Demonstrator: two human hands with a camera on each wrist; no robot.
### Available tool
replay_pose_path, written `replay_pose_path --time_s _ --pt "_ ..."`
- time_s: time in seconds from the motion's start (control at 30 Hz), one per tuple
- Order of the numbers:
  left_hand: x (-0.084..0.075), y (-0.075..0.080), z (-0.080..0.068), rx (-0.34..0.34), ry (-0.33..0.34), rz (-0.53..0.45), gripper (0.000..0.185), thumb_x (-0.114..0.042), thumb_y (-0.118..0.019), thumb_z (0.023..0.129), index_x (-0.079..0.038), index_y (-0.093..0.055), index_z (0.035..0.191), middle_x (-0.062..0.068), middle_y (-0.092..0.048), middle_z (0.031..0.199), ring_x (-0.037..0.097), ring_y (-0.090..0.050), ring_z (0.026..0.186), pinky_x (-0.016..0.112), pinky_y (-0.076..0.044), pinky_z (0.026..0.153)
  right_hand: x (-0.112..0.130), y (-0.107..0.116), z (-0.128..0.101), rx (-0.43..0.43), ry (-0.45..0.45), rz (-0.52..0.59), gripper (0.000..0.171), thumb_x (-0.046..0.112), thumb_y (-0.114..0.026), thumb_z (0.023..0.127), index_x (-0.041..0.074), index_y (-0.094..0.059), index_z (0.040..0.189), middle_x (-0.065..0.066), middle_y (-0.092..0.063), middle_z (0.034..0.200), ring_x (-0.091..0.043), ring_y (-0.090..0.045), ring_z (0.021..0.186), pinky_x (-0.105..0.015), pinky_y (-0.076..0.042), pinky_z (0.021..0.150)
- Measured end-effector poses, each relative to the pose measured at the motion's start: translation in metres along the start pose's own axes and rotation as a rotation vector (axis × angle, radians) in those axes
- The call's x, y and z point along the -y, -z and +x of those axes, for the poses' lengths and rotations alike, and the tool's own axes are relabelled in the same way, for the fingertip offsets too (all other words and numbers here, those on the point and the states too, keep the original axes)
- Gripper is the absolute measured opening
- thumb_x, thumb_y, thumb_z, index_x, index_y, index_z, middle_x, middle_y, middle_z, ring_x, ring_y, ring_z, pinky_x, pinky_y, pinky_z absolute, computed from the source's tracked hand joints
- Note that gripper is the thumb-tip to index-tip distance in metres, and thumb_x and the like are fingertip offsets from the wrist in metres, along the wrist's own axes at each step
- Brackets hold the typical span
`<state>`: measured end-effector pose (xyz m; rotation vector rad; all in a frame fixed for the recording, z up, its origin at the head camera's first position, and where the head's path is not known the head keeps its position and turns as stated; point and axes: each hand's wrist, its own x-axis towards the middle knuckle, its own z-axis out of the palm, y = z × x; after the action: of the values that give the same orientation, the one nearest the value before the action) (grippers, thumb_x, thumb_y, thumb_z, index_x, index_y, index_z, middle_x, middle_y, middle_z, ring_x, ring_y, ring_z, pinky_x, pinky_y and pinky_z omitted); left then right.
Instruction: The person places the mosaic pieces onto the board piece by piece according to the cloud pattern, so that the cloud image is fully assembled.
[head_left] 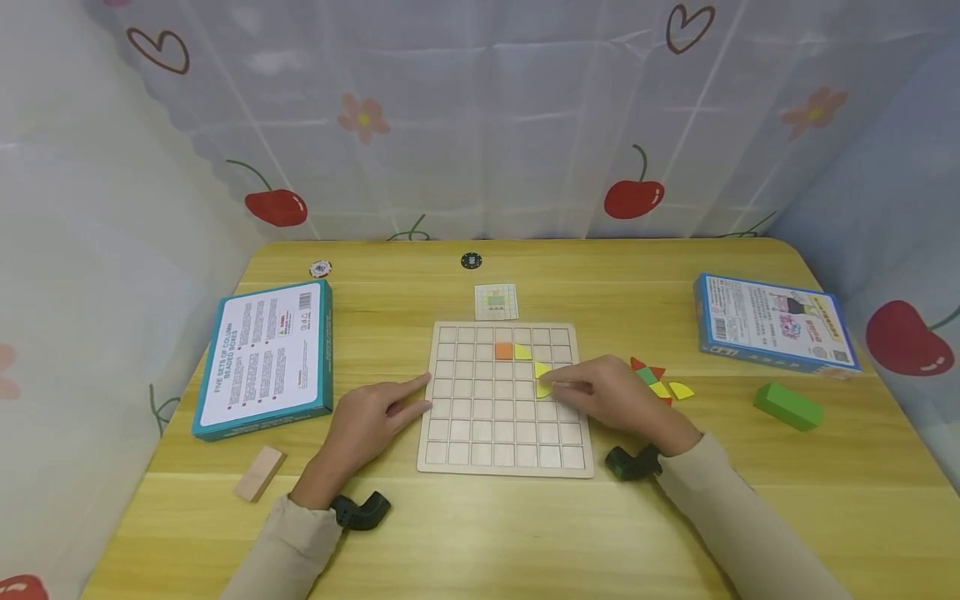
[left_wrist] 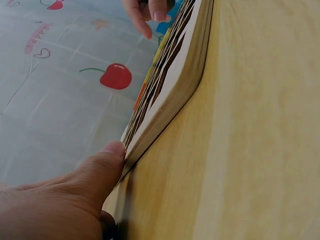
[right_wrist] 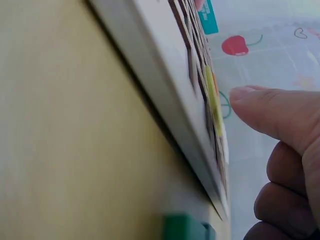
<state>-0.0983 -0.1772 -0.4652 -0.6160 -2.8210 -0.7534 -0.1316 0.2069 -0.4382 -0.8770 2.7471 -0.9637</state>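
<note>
Left hand: the left hand (head_left: 367,421) holds its index finger and thumb apart, tips against the left edge of the grid board.
Right hand: the right hand (head_left: 607,392) reaches over the board's right side, fingertips slightly parted above yellow quarter-circle tiles (head_left: 542,368), gripping nothing.
Grid board: the wooden grid board (head_left: 495,470) lies flat, bearing those tiles and an orange square tile (head_left: 503,351).
Tabletop: wood-grain table (head_left: 495,542) under the board; teal box (head_left: 327,346) left of it, blue box (head_left: 772,358) and green block (head_left: 787,407) right, pattern card (head_left: 496,302) just beyond.
Room: pale cherry-and-flower curtain (head_left: 480,167) behind the board.
</note>
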Motion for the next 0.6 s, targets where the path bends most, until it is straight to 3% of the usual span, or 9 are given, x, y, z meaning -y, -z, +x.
replay_pose_path --time_s 0.07,0.13,0.2,0.47,0.6 --pt "0.000 0.000 0.000 -0.001 -0.001 0.002 0.042 -0.043 -0.073 0.095 -0.029 -0.070 0.134 -0.016 -0.034 0.056 0.002 -0.031 0.053 0.026 -0.030 0.050 -0.001 0.005 -0.004 -0.020 -0.030 -0.005 0.024 0.023 -0.077 0.094 0.024 -0.080 0.118 0.012 -0.073 0.086 -0.004 -0.048 0.061 -0.024 -0.041 0.056" --pt "0.000 0.000 0.000 0.000 0.001 0.002 0.042 -0.042 -0.073 0.095 -0.028 -0.070 0.134 -0.016 -0.034 0.056 0.002 -0.031 0.053 0.026 -0.030 0.050 -0.003 0.010 -0.009 -0.038 -0.057 -0.018 0.025 0.022 -0.078 0.094 0.024 -0.079 0.119 0.015 -0.060 0.067 -0.004 -0.039 0.054 -0.024 -0.036 0.052" --pt "-0.001 0.000 0.000 0.005 0.007 0.001 0.042 -0.042 -0.073 0.095 -0.028 -0.070 0.134 -0.016 -0.034 0.056 0.003 -0.031 0.053 0.026 -0.030 0.050 -0.008 0.016 -0.015 -0.059 -0.074 -0.035 0.025 0.023 -0.077 0.094 0.023 -0.079 0.119 0.015 -0.043 0.057 -0.004 -0.035 0.051 -0.024 -0.033 0.050" --pt "-0.002 0.000 0.001 0.008 0.006 0.001 0.042 -0.042 -0.073 0.095 -0.028 -0.070 0.135 -0.016 -0.034 0.056 0.003 -0.032 0.053 0.026 -0.032 0.051 -0.038 0.036 -0.060 -0.291 -0.121 -0.122 0.018 0.023 -0.081 0.091 0.019 -0.078 0.108 0.013 -0.033 0.057 -0.005 -0.031 0.050 -0.025 -0.031 0.048" --pt "-0.001 0.000 0.000 0.009 0.015 -0.001 0.042 -0.043 -0.073 0.095 -0.028 -0.070 0.134 -0.015 -0.034 0.055 0.003 -0.031 0.053 0.026 -0.032 0.051 -0.050 0.043 -0.085 -0.351 -0.208 -0.112 0.015 0.024 -0.080 0.092 0.019 -0.077 0.105 0.011 -0.032 0.057 -0.007 -0.029 0.051 -0.028 -0.027 0.046"
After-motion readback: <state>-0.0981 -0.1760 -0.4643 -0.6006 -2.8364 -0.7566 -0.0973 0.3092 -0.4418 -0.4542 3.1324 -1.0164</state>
